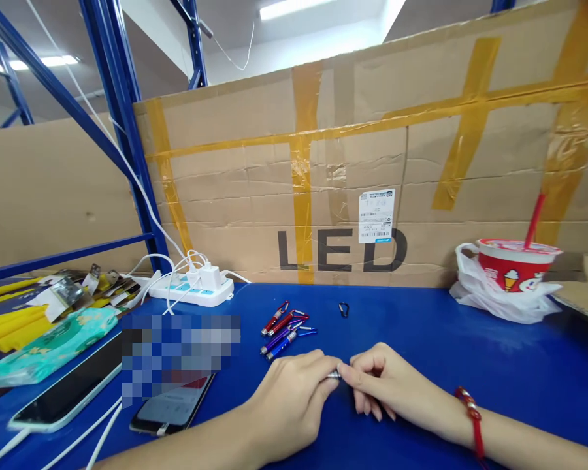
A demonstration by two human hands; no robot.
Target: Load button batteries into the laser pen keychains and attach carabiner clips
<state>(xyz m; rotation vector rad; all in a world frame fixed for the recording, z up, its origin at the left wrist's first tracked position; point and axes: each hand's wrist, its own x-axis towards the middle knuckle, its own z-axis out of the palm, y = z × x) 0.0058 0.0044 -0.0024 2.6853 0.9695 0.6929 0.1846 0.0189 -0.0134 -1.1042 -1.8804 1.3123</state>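
Note:
My left hand (298,398) is closed around a small silver metal piece (334,375), whose ribbed end shows between the fingertips. The thumb and fingertips of my right hand (382,385) meet that end; most of the piece is hidden by my fingers. Just beyond my left hand lie several small metal tubes with clips: a red one (275,318), a purple one (278,339) and a blue one (282,344). A black carabiner clip (343,309) lies apart on the blue table (402,320).
A white power strip (191,289) with plugs and cables stands back left. Two phones (71,385), (174,405) and a teal packet (53,346) lie left. A red cup (514,267) with a straw stands back right, before a cardboard box (245,209).

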